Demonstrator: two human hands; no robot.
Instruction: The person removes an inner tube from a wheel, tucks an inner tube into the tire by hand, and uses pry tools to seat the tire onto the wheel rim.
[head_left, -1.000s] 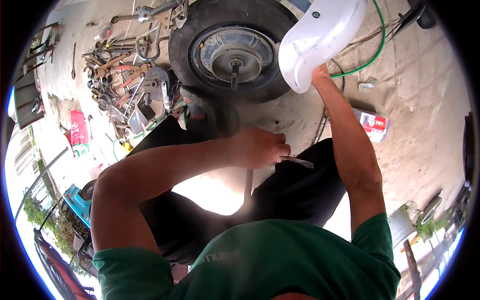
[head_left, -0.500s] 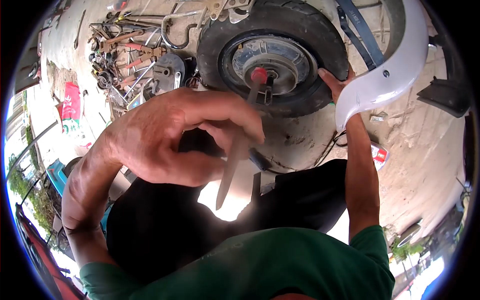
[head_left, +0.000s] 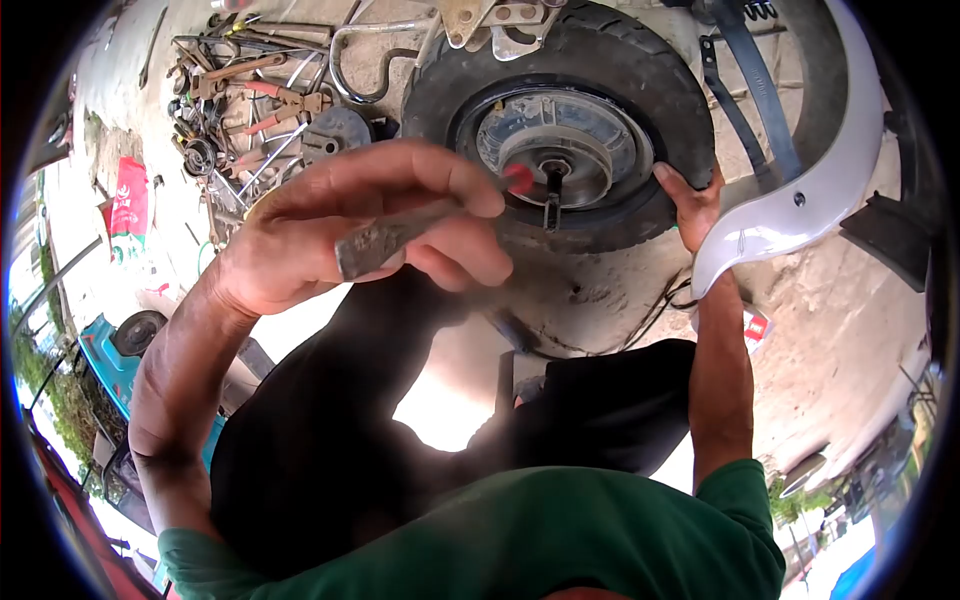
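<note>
My right hand is raised in front of the wheel, its fingers curled round a flat metal tool; a red tip shows just beyond the fingers. Black tyre and metal hub lie at the top centre, with an axle sticking out of the hub. On the tyre's right side rests my left hand, thumb on the sidewall, fingers partly hidden behind the tyre. A white curved fender stands beside that hand and partly covers the wrist.
Many tools are heaped on the floor at the upper left, near a bent metal bar. A red bag lies at the far left. Black cables run below the tyre. A red and white box shows behind my left forearm.
My right hand has risen from near my lap toward the wheel, and the tool has turned in its fingers. My left hand has come onto the tyre. The view has shifted.
</note>
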